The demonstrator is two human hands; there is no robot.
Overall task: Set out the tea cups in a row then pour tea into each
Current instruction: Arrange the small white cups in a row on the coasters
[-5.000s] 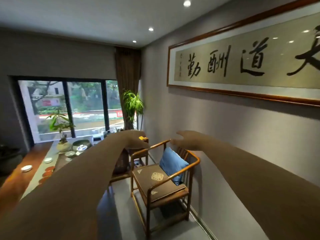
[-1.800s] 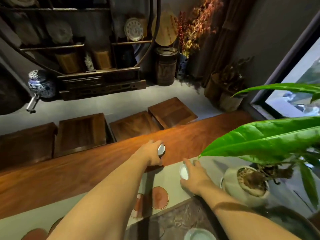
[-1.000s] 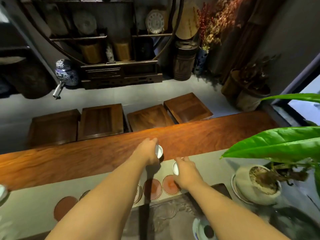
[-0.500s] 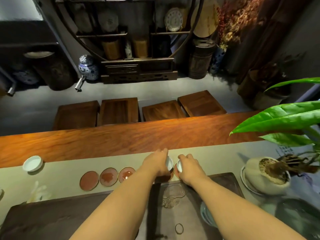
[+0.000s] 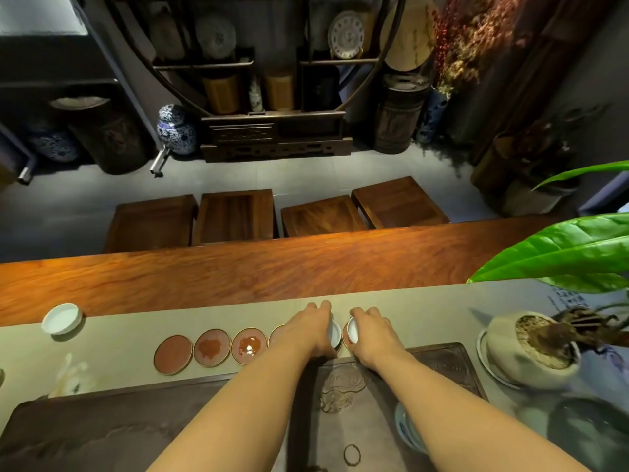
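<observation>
My left hand [image 5: 312, 330] grips a small white tea cup [image 5: 334, 334], and my right hand [image 5: 371, 333] grips a second white cup [image 5: 353, 331] right beside it. Both cups sit low over the right end of a row of round reddish coasters [image 5: 211, 347] on the grey-green table runner [image 5: 204, 316]. The coasters under the two cups are mostly hidden by my hands. A third white cup [image 5: 62, 318] stands alone at the runner's far left.
A dark carved tea tray [image 5: 102, 427] lies in front of the coasters. A potted plant [image 5: 531, 345] with big green leaves stands at the right. A blue-rimmed dish [image 5: 406, 429] sits beside my right forearm. Wooden stools [image 5: 235, 214] line the table's far side.
Both hands have carried their cups from the wooden table top back toward me and together, lowering them onto the right end of the coaster row. My view has swung left.
</observation>
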